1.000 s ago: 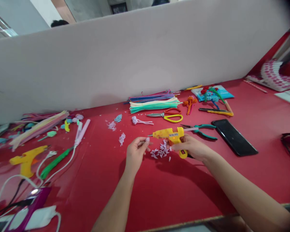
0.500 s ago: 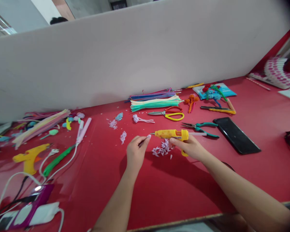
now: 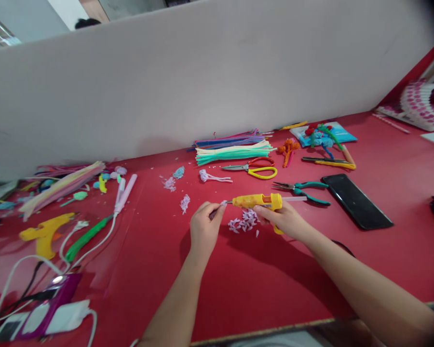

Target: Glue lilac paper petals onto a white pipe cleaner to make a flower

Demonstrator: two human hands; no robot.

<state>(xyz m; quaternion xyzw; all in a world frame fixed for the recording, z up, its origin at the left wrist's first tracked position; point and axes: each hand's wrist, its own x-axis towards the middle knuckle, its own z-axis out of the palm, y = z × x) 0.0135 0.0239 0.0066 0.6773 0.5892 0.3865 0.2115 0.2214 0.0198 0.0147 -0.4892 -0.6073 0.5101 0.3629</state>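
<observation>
Right hand (image 3: 284, 219) is gripping the yellow glue gun (image 3: 258, 201), nozzle pointing left | left hand (image 3: 203, 226) is pinching a small lilac piece (image 3: 223, 203) at the nozzle tip | lilac scraps (image 3: 244, 221) are lying on the red tabletop (image 3: 260, 279) between both hands.

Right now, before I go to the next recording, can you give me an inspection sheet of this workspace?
Surface: red table, lilac scraps scattered.
Job's things: yellow glue gun, nozzle at a small lilac piece.
Clutter: pipe cleaners, scissors, pliers, black phone, second glue gun.
Hands: right hand grips the gun; left hand pinches the piece.
Cables: white leads at left.
Surroundings: white divider.
</observation>
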